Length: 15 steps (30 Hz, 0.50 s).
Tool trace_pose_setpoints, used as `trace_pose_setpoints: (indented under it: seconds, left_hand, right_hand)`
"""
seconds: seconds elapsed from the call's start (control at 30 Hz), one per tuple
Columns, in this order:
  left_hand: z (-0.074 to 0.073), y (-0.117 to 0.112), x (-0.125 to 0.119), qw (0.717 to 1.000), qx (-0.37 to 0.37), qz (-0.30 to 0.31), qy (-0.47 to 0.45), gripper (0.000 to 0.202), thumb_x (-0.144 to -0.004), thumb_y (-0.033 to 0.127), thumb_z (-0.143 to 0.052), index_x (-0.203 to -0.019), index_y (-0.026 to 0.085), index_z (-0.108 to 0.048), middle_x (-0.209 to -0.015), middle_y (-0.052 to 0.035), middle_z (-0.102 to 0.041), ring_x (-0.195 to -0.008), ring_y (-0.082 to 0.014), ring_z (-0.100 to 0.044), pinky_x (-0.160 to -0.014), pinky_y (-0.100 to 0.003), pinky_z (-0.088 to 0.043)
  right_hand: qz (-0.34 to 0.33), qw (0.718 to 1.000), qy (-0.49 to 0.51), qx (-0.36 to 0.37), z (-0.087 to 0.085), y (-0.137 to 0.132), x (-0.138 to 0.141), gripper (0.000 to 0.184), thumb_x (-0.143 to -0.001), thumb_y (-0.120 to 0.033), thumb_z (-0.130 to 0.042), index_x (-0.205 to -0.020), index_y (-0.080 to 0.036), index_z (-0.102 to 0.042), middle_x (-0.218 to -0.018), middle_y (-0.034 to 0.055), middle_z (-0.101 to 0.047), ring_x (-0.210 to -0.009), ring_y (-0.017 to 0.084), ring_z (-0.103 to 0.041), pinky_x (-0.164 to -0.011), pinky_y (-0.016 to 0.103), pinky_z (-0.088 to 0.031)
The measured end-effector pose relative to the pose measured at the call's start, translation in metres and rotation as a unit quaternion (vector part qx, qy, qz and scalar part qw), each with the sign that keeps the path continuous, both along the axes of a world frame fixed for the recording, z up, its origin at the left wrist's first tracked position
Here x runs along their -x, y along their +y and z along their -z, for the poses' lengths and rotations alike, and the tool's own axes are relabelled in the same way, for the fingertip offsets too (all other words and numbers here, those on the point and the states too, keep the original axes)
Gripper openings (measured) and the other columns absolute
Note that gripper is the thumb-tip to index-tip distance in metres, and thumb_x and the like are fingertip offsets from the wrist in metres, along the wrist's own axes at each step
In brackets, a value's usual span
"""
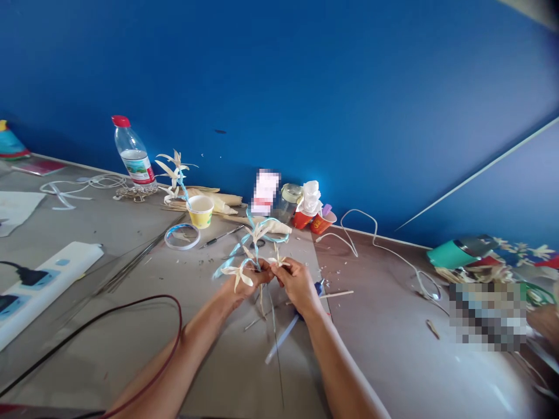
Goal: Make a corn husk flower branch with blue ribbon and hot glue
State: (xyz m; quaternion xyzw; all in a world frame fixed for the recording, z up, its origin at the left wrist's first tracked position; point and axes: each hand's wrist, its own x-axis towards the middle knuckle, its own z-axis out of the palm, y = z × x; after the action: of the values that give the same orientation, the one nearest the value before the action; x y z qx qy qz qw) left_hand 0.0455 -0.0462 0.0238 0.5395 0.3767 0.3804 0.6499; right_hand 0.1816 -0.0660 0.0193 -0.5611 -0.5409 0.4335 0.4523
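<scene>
Both my hands meet over the grey table (pixel 131 349), holding a handmade flower stem (pixel 255 244) with pale husk blossoms and light blue tape winding up it. My left hand (pixel 244 285) grips the stem low down, with a pale blossom (pixel 238 273) sticking out beside it. My right hand (pixel 297 282) pinches a small blossom (pixel 277 261) against the stem. A loose end of blue tape (pixel 227 259) trails off to the left.
A yellow cup (pixel 200 210) holding a finished flower stem, a tape roll (pixel 182 237), a water bottle (pixel 133 154), red cups (pixel 314 221), a white power strip (pixel 39 285), thin wires (pixel 131 265), a dark cable (pixel 131 308) and white cords (pixel 384 250) lie around.
</scene>
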Motion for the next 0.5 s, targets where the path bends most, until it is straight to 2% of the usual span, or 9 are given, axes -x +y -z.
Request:
trace_pose_setpoints:
  seconds: [0.1, 0.2, 0.27, 0.37, 0.5]
  left_hand:
    - [0.003, 0.0023, -0.0002, 1.0, 0.002, -0.002, 0.002, 0.01, -0.061, 0.025, -0.067, -0.056, 0.018, -0.063, -0.053, 0.0013, -0.054, -0.053, -0.0119, -0.043, -0.054, -0.025, -0.032]
    - [0.0057, 0.0053, 0.001, 1.0, -0.008, -0.012, 0.008, 0.008, -0.061, 0.024, -0.067, -0.057, 0.018, -0.063, -0.057, 0.001, -0.056, -0.056, -0.0124, -0.045, -0.056, -0.025, -0.034]
    - [0.0058, 0.0063, 0.0018, 1.0, -0.008, -0.023, 0.017, 0.008, -0.061, 0.024, -0.066, -0.058, 0.018, -0.062, -0.056, 0.0012, -0.056, -0.056, -0.0126, -0.045, -0.057, -0.025, -0.034]
    - [0.0049, 0.0059, 0.0017, 0.999, -0.011, -0.022, 0.032, 0.006, -0.061, 0.024, -0.065, -0.059, 0.018, -0.063, -0.056, 0.0014, -0.056, -0.058, -0.0132, -0.048, -0.058, -0.025, -0.036]
    - [0.0067, 0.0044, 0.0015, 0.996, -0.046, -0.025, 0.077, 0.009, -0.064, 0.024, -0.061, -0.056, 0.019, -0.061, -0.055, 0.0026, -0.055, -0.056, -0.0122, -0.047, -0.055, -0.024, -0.035]
  right_hand:
    - [-0.013, 1.0, -0.01, -0.002, 0.0019, 0.0006, -0.003, 0.028, -0.072, -0.042, -0.061, -0.064, -0.017, -0.055, -0.049, -0.0056, -0.044, -0.046, 0.009, -0.037, -0.045, 0.021, -0.029]
    - [-0.039, 0.998, 0.049, -0.002, 0.0041, 0.0, -0.0061, 0.031, -0.068, -0.04, -0.066, -0.087, -0.017, -0.059, -0.066, -0.0018, -0.056, -0.056, 0.011, -0.047, -0.052, 0.022, -0.037]
    - [-0.045, 0.997, 0.07, -0.001, 0.0052, -0.0002, -0.0063, 0.036, -0.066, -0.039, -0.068, -0.092, -0.017, -0.057, -0.073, -0.0002, -0.058, -0.06, 0.012, -0.05, -0.055, 0.023, -0.04]
    - [-0.013, 1.0, 0.012, 0.006, 0.005, 0.0007, -0.003, 0.027, -0.066, -0.039, -0.067, -0.074, -0.017, -0.054, -0.059, -0.0039, -0.05, -0.053, 0.01, -0.044, -0.049, 0.022, -0.035]
    - [0.051, 0.995, -0.087, 0.0, 0.0003, 0.0015, 0.003, 0.03, -0.066, -0.041, -0.065, -0.058, -0.018, -0.047, -0.05, -0.007, -0.04, -0.048, 0.008, -0.035, -0.045, 0.021, -0.026]
